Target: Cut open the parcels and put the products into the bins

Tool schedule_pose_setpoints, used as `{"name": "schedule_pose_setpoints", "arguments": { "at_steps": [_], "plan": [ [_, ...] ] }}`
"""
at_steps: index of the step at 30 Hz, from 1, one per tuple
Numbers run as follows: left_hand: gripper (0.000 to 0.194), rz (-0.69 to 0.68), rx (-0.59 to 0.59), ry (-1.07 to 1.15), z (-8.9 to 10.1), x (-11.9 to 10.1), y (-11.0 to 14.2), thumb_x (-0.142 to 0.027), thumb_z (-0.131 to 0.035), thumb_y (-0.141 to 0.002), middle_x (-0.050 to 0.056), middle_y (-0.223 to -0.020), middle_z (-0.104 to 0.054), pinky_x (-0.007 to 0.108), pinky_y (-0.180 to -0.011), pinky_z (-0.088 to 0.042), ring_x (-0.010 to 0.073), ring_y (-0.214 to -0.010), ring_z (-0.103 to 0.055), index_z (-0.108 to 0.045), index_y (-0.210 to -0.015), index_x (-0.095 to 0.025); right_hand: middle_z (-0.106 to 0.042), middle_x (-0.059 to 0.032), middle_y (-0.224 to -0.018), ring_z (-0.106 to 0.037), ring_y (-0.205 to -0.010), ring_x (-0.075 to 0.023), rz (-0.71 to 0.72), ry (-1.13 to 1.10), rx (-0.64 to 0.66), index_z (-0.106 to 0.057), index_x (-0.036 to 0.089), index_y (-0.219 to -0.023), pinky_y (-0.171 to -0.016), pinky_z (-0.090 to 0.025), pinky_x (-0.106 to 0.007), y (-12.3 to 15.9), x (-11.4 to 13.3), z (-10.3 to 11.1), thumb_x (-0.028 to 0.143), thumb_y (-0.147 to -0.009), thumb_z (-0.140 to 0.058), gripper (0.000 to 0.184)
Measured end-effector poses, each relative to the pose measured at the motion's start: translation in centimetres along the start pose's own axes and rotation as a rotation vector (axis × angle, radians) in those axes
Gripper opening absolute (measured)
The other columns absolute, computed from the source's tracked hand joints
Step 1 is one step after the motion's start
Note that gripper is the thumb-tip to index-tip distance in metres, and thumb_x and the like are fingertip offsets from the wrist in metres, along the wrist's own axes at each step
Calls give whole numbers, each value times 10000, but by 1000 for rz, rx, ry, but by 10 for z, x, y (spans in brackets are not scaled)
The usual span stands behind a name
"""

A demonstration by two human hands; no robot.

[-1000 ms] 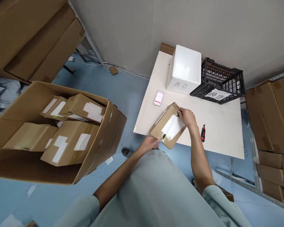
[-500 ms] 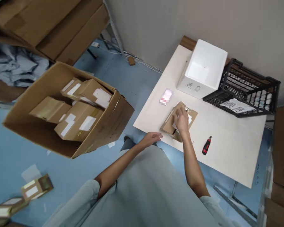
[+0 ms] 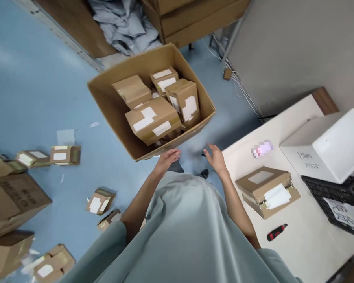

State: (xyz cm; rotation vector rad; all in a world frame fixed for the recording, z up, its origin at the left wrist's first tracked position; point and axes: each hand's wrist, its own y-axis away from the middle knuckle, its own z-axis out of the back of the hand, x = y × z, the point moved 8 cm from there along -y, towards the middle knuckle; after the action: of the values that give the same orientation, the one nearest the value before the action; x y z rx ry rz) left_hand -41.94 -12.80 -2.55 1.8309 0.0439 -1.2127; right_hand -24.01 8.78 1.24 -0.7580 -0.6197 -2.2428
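My left hand (image 3: 167, 160) is near the front edge of a large open carton (image 3: 126, 141), its fingers stretched and nothing in them. Whether it touches the carton I cannot tell. Between carton and table, my right hand (image 3: 215, 157) hangs in the air, empty with fingers apart. Several smaller taped boxes (image 3: 153, 118) with white labels lie inside the carton. On the white table (image 3: 295, 251) to my right sits a cardboard box (image 3: 267, 188) with a white paper on its flap. A red and black box cutter (image 3: 277, 232) lies beside it.
A white foam box (image 3: 321, 145) and a black plastic crate (image 3: 336, 204) stand on the table's far side. Several labelled boxes (image 3: 65, 155) and larger cartons (image 3: 14, 200) lie on the blue floor at left. Cables (image 3: 244, 92) run along the wall.
My view has turned left toward the large carton. My right hand has let go of the cardboard box on the table and moved away from it. My left hand has come near the carton's edge.
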Motion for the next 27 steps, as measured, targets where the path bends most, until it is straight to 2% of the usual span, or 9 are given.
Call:
{"name": "schedule_pose_setpoints", "arguments": {
  "at_steps": [4, 7, 10, 14, 17, 20, 22, 25, 27],
  "plan": [
    [755, 7, -183, 61, 89, -11, -21, -665, -973, -709, 165, -1414, -798, 520, -1185, -571, 383, -1388, -710, -786, -1274, -200, -766, -185, -1498, -715, -1430, -352, -6, 20, 100, -771, 171, -1444, -1294, -505, -540, -59, 46, -45, 361, -1096, -629, 421],
    [605, 20, -347, 63, 146, -17, -37, -523, -918, -832, 160, -1489, -754, 511, -1205, -557, 360, -1439, -682, -742, -1314, -203, -762, -179, -1512, -717, -1434, -351, -43, 23, 158, -766, 176, -1460, -1267, -531, -521, -100, 71, -75, 369, -1099, -646, 427],
    [464, -22, -414, 34, 183, -26, -57, -358, -812, -932, 157, -1524, -732, 495, -1264, -513, 314, -1441, -685, -707, -1353, -194, -755, -165, -1531, -716, -1445, -323, -84, 0, 212, -756, 193, -1476, -1259, -540, -490, -138, 89, -101, 383, -1109, -647, 427],
    [479, -12, -494, -67, 211, -30, -80, -280, -762, -962, 176, -1566, -695, 477, -1313, -465, 318, -1475, -657, -672, -1418, -162, -767, -163, -1515, -754, -1398, -301, -145, -17, 283, -750, 187, -1475, -1230, -565, -455, -185, 98, -127, 350, -1104, -659, 416],
    [582, 50, -538, -181, 216, -31, -96, -304, -779, -977, 210, -1650, -615, 492, -1339, -436, 355, -1538, -603, -629, -1518, -147, -782, -166, -1489, -769, -1379, -305, -184, -31, 279, -754, 180, -1460, -1211, -575, -438, -218, 97, -132, 335, -1097, -664, 404],
    [578, 29, -503, -289, 203, -42, -120, -307, -772, -988, 221, -1659, -596, 516, -1355, -420, 378, -1532, -602, -643, -1527, -140, -819, -164, -1416, -789, -1341, -297, -227, -69, 221, -774, 180, -1403, -1170, -592, -408, -247, 91, -124, 373, -1106, -651, 374],
    [544, -11, -462, -343, 188, -56, -141, -280, -769, -979, 202, -1632, -623, 524, -1356, -422, 377, -1532, -602, -670, -1501, -160, -861, -147, -1306, -817, -1272, -294, -242, -80, 176, -812, 199, -1282, -1117, -608, -390, -265, 86, -115, 444, -1129, -612, 351],
    [480, -74, -382, -387, 157, -81, -179, -257, -752, -982, 188, -1584, -666, 515, -1351, -432, 361, -1549, -592, -707, -1453, -178, -890, -127, -1101, -849, -1118, -307, -253, -36, 147, -833, 228, -1022, -1032, -619, -380, -297, 79, -103, 550, -1151, -543, 452],
    [451, -92, -337, -392, 135, -99, -208, -261, -730, -1002, 190, -1576, -679, 505, -1327, -460, 350, -1536, -608, -714, -1445, -177, -885, -141, -1066, -846, -1080, -325, -248, 17, 115, -823, 222, -967, -1012, -616, -391, -324, 73, -92, 550, -1147, -551, 462]
  ]
}}
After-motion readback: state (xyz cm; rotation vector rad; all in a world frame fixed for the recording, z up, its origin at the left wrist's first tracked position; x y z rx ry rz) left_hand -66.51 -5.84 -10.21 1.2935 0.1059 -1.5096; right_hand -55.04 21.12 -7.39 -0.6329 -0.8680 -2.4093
